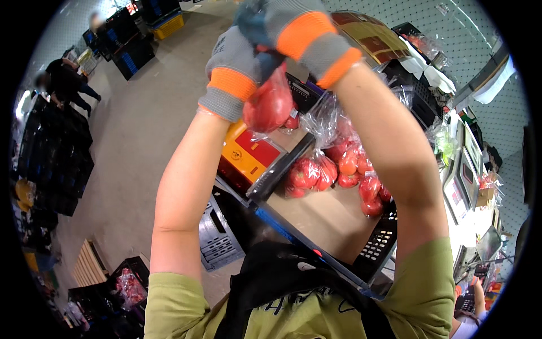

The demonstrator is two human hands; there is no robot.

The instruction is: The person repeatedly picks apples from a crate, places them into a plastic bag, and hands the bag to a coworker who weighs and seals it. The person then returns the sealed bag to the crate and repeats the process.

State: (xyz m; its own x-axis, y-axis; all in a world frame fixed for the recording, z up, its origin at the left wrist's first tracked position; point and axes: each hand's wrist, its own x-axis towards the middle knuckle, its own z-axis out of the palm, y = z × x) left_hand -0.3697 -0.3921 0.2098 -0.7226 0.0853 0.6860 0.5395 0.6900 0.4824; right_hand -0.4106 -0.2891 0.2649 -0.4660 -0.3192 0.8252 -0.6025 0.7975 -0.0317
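Both my hands are raised close together in grey work gloves with orange cuffs. My left hand (232,59) is closed at the top of a clear plastic bag of red tomatoes (268,107), which hangs below it. Overlapping it from above, my right hand (282,25) has its fingers curled in at the bag's neck; they are slightly blurred and partly hidden. Beneath, a cardboard-lined crate (316,217) holds several bagged tomatoes (347,164). Another small bag of tomatoes (292,117) lies just behind the hanging one.
An orange and red box (251,155) sits left of the crate, with a grey plastic crate (217,240) below. Black crates (53,152) are stacked at far left, near a bending person (68,82). Scales or screens (460,181) line the right side. Another person's gloved hand (466,285) shows lower right.
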